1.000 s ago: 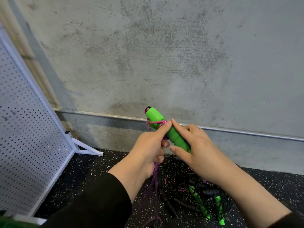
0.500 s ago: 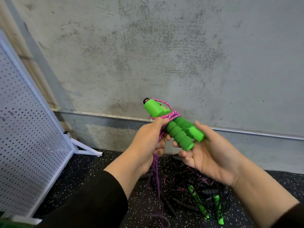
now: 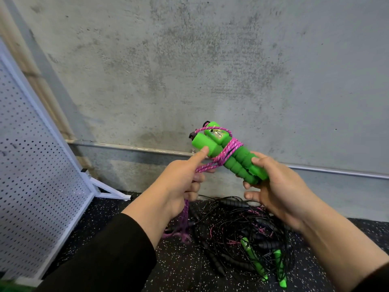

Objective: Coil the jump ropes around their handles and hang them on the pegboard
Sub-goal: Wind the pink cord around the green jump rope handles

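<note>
A person's two hands hold a pair of green foam handles (image 3: 229,153) side by side in front of a grey concrete wall (image 3: 210,70). The right hand (image 3: 277,186) grips the lower ends of the handles, fingers curled around them, so the pair tilts up and to the left. A pink rope (image 3: 228,149) is wound several times around the middle of the handles, with one loop running over their top ends. The left hand (image 3: 183,182) pinches the rope just below the wraps, its index finger stretched out and touching the nearer handle; the rest of the rope hangs from this hand to the floor.

Below the hands, on the black speckled floor (image 3: 179,266), lies a tangled pile of jump ropes (image 3: 242,234) with black cords, black handles and two green handles at its lower right edge. The pile sits close to the foot of the wall, beneath a metal pipe (image 3: 130,147) that runs along the wall.

At the left edge stands a white pegboard (image 3: 31,165), leaning in its frame, with a support foot reaching toward the wall. Open floor lies between the pegboard and the pile.
</note>
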The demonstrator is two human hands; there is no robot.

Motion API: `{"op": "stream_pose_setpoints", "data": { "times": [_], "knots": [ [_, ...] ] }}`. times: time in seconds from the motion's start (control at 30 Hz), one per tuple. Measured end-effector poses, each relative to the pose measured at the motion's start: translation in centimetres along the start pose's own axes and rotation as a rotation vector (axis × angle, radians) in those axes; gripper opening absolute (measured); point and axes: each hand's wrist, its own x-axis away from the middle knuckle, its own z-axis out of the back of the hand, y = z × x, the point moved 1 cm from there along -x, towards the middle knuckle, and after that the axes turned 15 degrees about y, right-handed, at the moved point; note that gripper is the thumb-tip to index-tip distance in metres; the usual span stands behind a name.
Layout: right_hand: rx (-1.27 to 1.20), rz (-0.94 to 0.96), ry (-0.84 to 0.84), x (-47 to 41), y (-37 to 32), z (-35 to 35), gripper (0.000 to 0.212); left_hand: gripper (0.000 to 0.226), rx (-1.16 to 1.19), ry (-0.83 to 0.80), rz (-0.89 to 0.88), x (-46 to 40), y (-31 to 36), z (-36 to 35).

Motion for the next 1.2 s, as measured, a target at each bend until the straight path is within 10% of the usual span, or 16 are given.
{"op": "stream_pose_setpoints", "data": {
  "times": [0.27,0.53,0.63,0.87,1.2],
  "knots": [
    [0.711,0.58,0.102,-0.5,0.8,-1.0,0.045,0.041,0.132,-0.057,0.05,0.3,-0.1,-0.7],
    [0.823,0.763,0.038,-0.2,2.0,-1.5,0.067,0.033,0.163,0.061,0.019,-0.1,-1.0,-0.7],
    [0.673,0.641,0.046,0.3,1.1,-1.3,0.064,0.028,0.177,0.057,-0.01,0.1,-0.7,-0.7],
    [-0.173,-0.343,-0.14,1.7,-0.6,-1.3,0.072,0.026,0.171,-0.016,-0.104,0.8,-0.1,-1.1],
    [-0.179,-0.174,-0.16,1.0,-0.2,-1.1,0.047,0.023,0.133,0.011,-0.063,0.8,-0.3,-1.3]
  ]
}}
